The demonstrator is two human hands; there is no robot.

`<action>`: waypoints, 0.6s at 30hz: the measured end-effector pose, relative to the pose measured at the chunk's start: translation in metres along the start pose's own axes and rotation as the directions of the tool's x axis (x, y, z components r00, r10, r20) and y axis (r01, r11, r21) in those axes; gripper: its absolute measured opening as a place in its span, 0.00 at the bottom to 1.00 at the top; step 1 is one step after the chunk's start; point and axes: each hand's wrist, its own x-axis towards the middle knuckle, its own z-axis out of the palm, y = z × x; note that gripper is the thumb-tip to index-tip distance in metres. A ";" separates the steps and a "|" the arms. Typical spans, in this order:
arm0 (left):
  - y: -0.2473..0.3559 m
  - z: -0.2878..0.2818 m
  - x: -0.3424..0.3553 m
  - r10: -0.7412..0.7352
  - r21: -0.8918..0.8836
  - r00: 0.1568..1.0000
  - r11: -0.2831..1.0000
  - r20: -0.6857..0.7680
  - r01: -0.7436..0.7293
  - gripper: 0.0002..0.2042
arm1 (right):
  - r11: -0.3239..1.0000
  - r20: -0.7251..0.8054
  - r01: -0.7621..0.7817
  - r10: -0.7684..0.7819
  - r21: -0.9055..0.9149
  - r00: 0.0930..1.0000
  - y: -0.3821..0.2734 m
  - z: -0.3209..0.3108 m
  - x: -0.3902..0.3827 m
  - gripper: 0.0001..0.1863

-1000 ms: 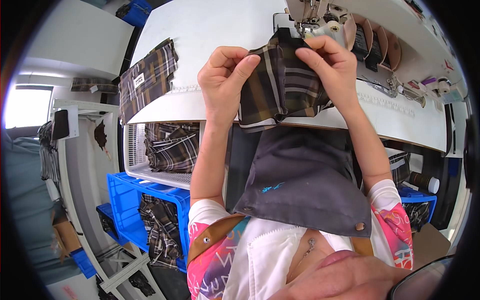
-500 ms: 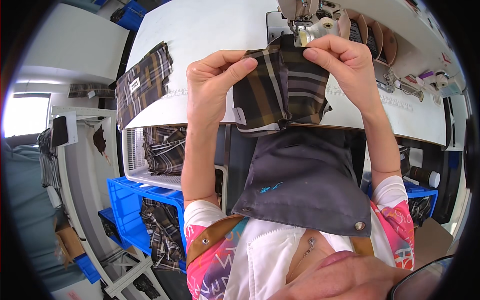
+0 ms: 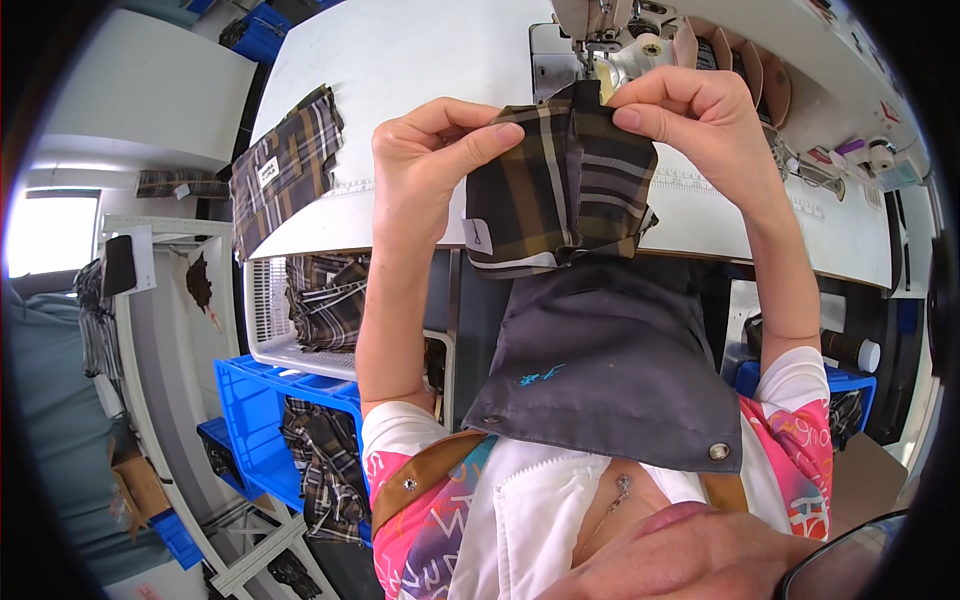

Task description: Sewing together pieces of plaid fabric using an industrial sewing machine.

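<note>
Rolled-edge plaid panels, one bearing a small white label, lie in a stack (image 3: 285, 165) at the left end of a white worktop (image 3: 400, 60), above a white plastic basket (image 3: 262, 330) and a blue crate (image 3: 240, 400) that hold more plaid cloth. To the right of the stack, the person's left forearm rises almost straight up to the worktop, the wrist turned inward; the left hand (image 3: 418, 155) is closed in a pinch, its thumb lying along the front of a plaid piece (image 3: 540, 190) at the upper left edge, its other fingers bent. The piece hangs between the two hands at the worktop's front edge, a pale patch (image 3: 477, 236) at its lower left corner and a dark strip (image 3: 588, 97) at its top, just below the foot of a sewing machine (image 3: 600, 40). On the right, the right forearm leans inward from its white cuff, and the right hand (image 3: 705, 125) grips the upper right corner between thumb and forefinger, thumb pointing left. Farther right, white spools (image 3: 880, 155) stand at the worktop's far end.
</note>
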 end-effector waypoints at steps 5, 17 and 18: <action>0.000 -0.004 0.002 -0.068 -0.085 0.997 0.994 0.028 0.070 0.06 | 0.998 0.002 -0.030 0.030 0.054 1.000 0.001 0.000 -0.002 0.09; 0.008 0.000 0.002 0.040 0.148 0.999 0.988 -0.018 -0.037 0.06 | 0.994 0.029 -0.084 0.082 0.065 0.996 -0.004 -0.002 0.001 0.09; 0.009 0.001 0.003 0.050 0.191 0.999 0.981 -0.017 -0.046 0.06 | 0.994 0.028 -0.090 0.089 0.055 0.996 -0.005 -0.002 0.001 0.09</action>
